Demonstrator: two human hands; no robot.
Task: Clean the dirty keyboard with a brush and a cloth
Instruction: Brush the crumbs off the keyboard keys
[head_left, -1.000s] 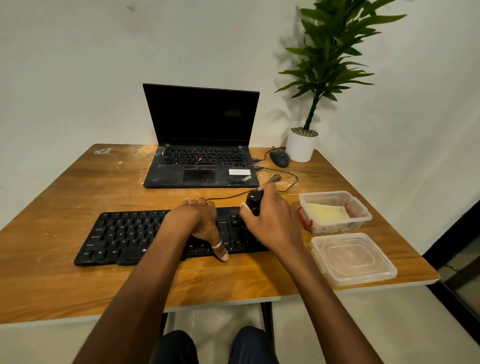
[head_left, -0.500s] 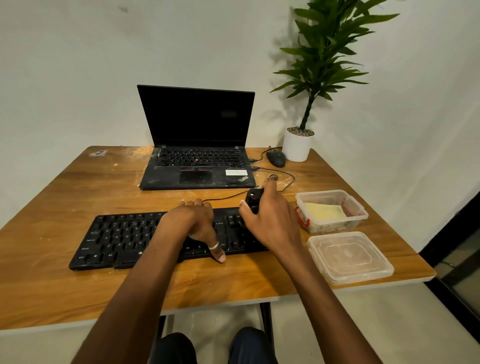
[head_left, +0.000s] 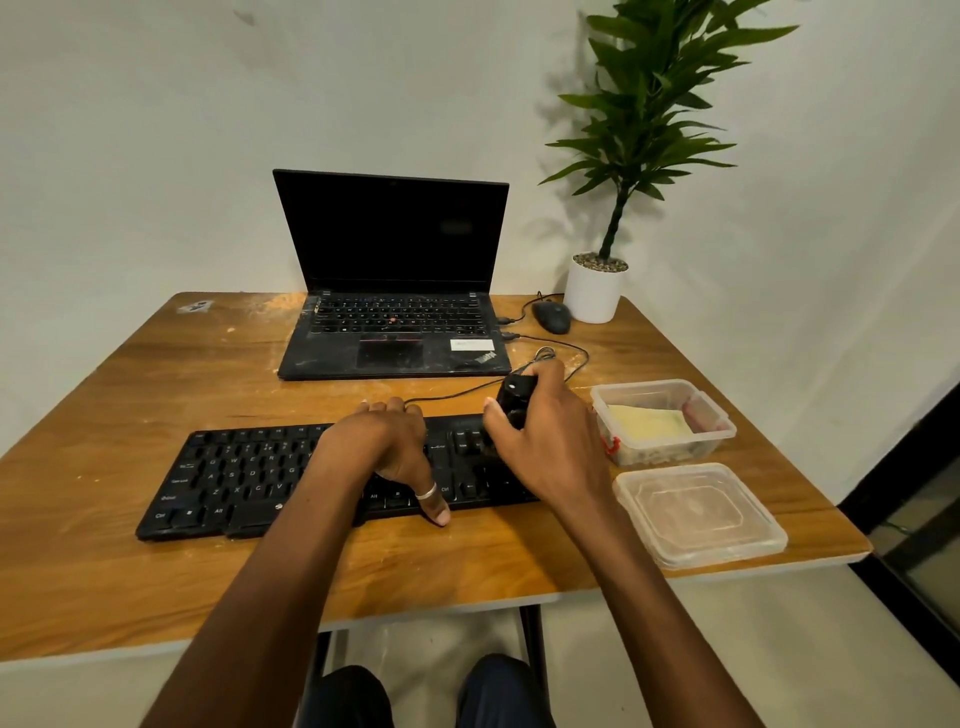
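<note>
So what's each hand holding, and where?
Right hand grips the brush round its black body; left hand only rests across the keyboard.

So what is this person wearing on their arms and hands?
Very little. The left arm and right arm are bare right to the picture's edge, with no sleeves, gloves or watch in view. The left hand has a pale silvery ring on its thumb. The right hand shows no jewellery.
</note>
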